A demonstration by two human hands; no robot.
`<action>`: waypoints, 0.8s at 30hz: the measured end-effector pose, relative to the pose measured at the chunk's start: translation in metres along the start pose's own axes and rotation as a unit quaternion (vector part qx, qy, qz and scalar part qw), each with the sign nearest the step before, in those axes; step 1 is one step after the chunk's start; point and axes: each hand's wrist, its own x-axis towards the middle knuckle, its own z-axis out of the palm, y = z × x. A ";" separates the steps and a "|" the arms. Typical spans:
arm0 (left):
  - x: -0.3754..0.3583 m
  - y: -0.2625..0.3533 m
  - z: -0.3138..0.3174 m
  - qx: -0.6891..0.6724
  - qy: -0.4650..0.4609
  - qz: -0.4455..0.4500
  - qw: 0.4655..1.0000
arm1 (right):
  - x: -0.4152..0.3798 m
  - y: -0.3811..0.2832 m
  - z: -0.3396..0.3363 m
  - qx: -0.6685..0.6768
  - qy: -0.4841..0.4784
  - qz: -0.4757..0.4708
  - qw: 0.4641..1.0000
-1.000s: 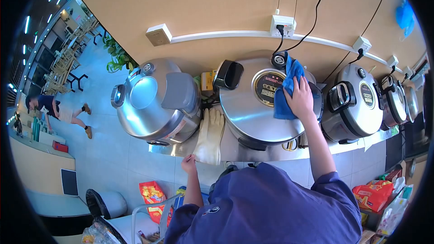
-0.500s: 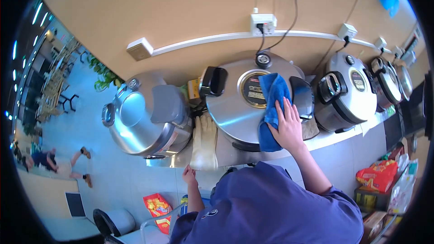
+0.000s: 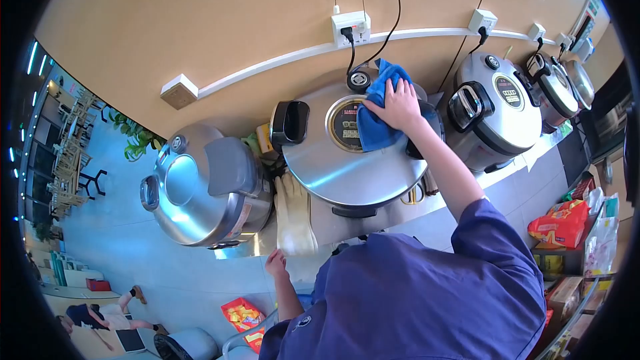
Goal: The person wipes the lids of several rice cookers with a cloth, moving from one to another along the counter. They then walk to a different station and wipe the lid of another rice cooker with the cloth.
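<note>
My right hand (image 3: pixel 398 108) presses a blue cloth (image 3: pixel 377 135) onto the steel lid of the middle rice cooker (image 3: pixel 320 167), gripping it at the upper right. Part of the round dark label (image 3: pixel 344 123) lies beside the cloth's left edge. Low at the counter's front, my left hand (image 3: pixel 277 264) hangs with its fingers curled and nothing visible in them. Just above it, a pair of cream rubber gloves (image 3: pixel 295 220) drapes over the counter edge between the middle cooker and the left rice cooker (image 3: pixel 190 187).
More rice cookers (image 3: pixel 510 110) stand in a row to the right along the wall. A wall socket (image 3: pixel 351 28) has cords running down behind the middle cooker. Scissors (image 3: pixel 413 195) lie by its right front. Red bags (image 3: pixel 560 223) sit at right; a person (image 3: pixel 110 317) is far left.
My right hand has slid the blue cloth up and leftward over the lid, toward its back, uncovering the front right. The view has shifted; my left hand stays low near the gloves.
</note>
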 end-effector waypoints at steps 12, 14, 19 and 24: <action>-0.003 -0.002 0.001 0.008 -0.040 0.041 0.998 | -0.027 -0.001 0.018 -0.002 0.038 -0.057 0.998; -0.006 0.000 0.006 0.018 -0.013 0.028 0.999 | -0.058 -0.007 0.006 0.023 0.062 -0.087 0.994; 0.018 -0.011 0.002 0.047 -0.026 0.080 0.995 | -0.135 -0.009 -0.015 0.137 0.077 -0.142 0.977; 0.006 -0.001 0.014 0.081 0.016 0.029 0.996 | -0.185 0.005 -0.022 0.215 0.085 -0.184 0.955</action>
